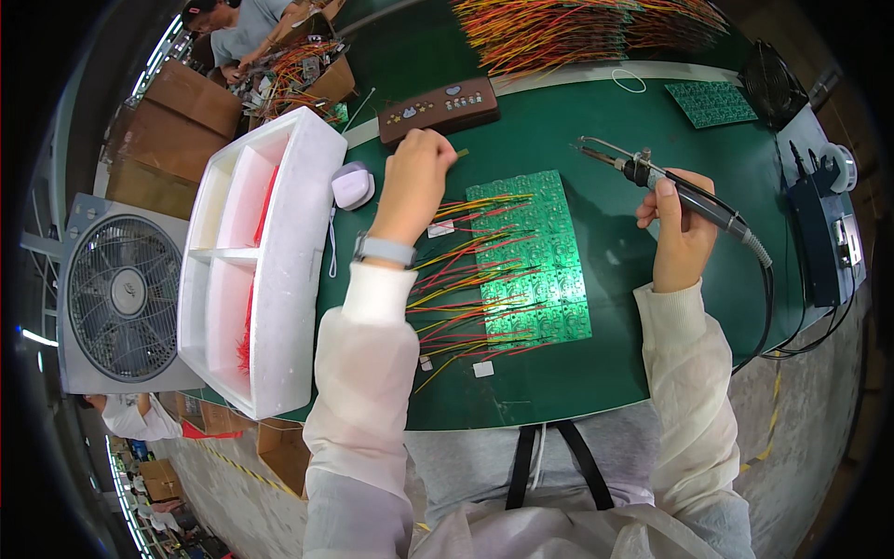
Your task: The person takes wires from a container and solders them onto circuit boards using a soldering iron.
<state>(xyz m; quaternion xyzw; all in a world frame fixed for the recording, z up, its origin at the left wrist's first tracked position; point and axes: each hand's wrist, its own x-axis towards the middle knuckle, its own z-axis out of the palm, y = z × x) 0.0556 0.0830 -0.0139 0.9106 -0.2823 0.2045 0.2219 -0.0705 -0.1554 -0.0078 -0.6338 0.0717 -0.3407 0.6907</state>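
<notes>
My left hand (414,182) is closed in a fist above the left edge of a green circuit board panel (535,256), pinching a thin yellowish wire whose tip sticks out to the right. Red, yellow and orange wires (456,298) fan out leftward from the panel. My right hand (680,228) grips a black soldering iron (666,182), its metal tip raised to the upper left, off the panel. The iron's cord runs down to the right.
A white foam tray (256,261) with red wires stands on the left. A brown control box (440,109), a small lilac case (353,184), a bundle of coloured wires (587,28), a spare green board (712,102), a blue soldering station (824,238) and a fan (121,293) surround the green table (577,382). Another person works at the far left.
</notes>
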